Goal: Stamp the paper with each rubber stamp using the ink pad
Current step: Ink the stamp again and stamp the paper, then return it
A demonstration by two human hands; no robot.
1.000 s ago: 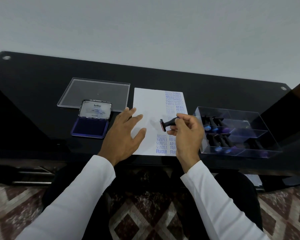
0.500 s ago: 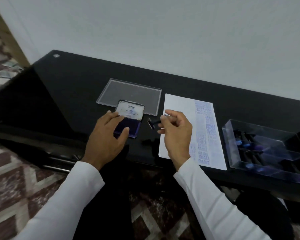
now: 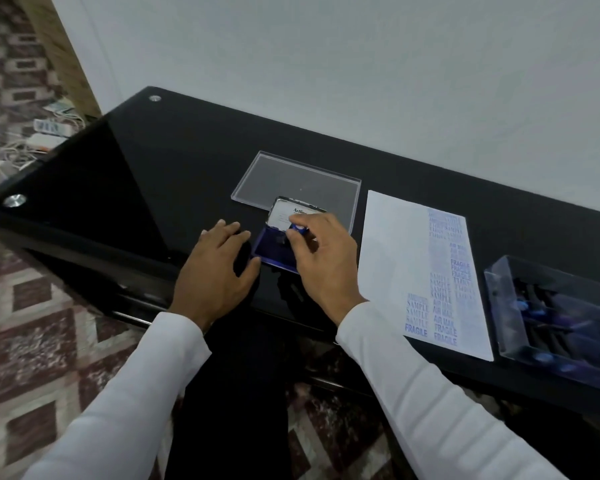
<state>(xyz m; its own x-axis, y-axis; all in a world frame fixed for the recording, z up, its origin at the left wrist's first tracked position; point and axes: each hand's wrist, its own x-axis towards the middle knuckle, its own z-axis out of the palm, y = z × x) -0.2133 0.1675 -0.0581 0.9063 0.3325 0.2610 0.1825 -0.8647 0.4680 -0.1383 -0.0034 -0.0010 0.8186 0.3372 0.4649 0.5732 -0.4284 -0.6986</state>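
The right hand (image 3: 321,258) has swung off the paper (image 3: 395,258), now pinching the rubber stamp (image 3: 297,229) down onto the ink pad (image 3: 271,251); the left hand (image 3: 219,268), fingers flat, steadies it. Re-inked, ready to print.

You have one view only, from the camera on your head, so no second view overlaps it. It looks forward and down across the bench (image 3: 187,161), tilted so the far edge runs downhill to the right. The wide lens bends the edges. Your sleeves enter from the bottom, and both hands sit near the middle, close to the lens. Wall fills the top; floor (image 3: 21,306) shows at left and below.
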